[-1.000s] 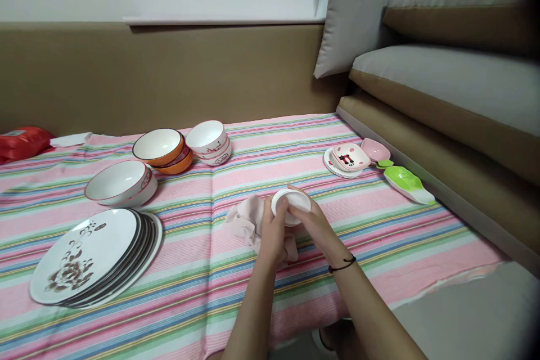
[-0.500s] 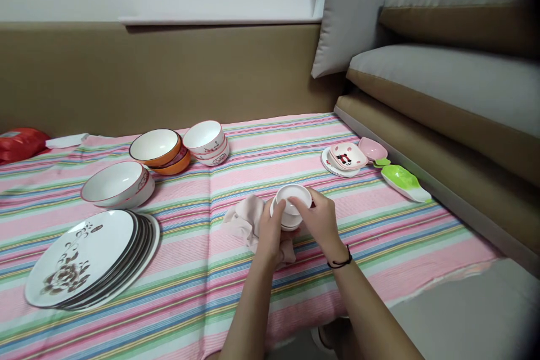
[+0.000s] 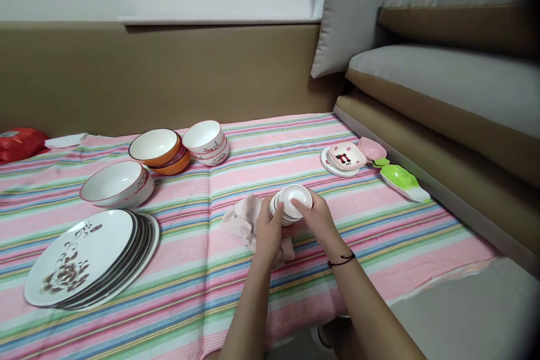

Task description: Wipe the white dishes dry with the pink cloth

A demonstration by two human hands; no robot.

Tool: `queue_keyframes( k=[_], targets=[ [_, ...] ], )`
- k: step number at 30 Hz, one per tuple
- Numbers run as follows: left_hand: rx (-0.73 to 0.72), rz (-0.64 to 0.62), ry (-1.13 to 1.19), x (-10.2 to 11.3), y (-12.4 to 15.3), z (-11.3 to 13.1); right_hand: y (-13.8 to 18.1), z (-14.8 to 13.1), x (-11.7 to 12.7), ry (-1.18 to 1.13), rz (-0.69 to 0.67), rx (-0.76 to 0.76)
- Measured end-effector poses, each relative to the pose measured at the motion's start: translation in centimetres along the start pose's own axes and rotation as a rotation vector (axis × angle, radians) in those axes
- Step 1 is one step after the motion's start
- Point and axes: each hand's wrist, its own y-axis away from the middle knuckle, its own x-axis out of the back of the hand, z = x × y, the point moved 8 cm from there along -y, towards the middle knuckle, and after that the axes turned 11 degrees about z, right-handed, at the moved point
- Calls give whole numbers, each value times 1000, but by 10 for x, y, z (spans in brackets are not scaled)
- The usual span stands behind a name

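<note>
Between both hands is a stack of small white bowls [image 3: 291, 198], nested and tilted toward the left. My left hand [image 3: 269, 230] grips the stack's left side, its thumb up along the rims. On the right side my right hand [image 3: 319, 215] holds it, with the thumb inside the top bowl. The fingers underneath are mostly hidden. A crumpled pale pink cloth [image 3: 242, 218] lies on the striped cloth under and beside my left hand.
Stacked oval plates [image 3: 80, 259] lie at left, with white bowls [image 3: 113, 183], orange bowls [image 3: 156, 149] and smaller bowls [image 3: 205, 138] behind. Right are a cat-print dish [image 3: 348, 156], a pink dish [image 3: 372, 149] and a green dish [image 3: 400, 180]. Cushions [image 3: 447, 79] border the right side.
The small bowls have shifted in my hands: the top bowl now tilts further and sits closer into the stack, showing several rims on the left. The other dishes have stayed put.
</note>
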Motion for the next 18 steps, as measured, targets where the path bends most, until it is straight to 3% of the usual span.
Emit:
queue_keyframes(
  k=[6,13,18],
  targets=[
    [-100,62,-21,4,-1,12,2,-11,4,54,66,75],
    [188,-40,154,-8,8,-1,8,-36,6,147,143,309],
    [204,-86,175,-11,12,0,8,-32,9,97,186,270]
  ],
)
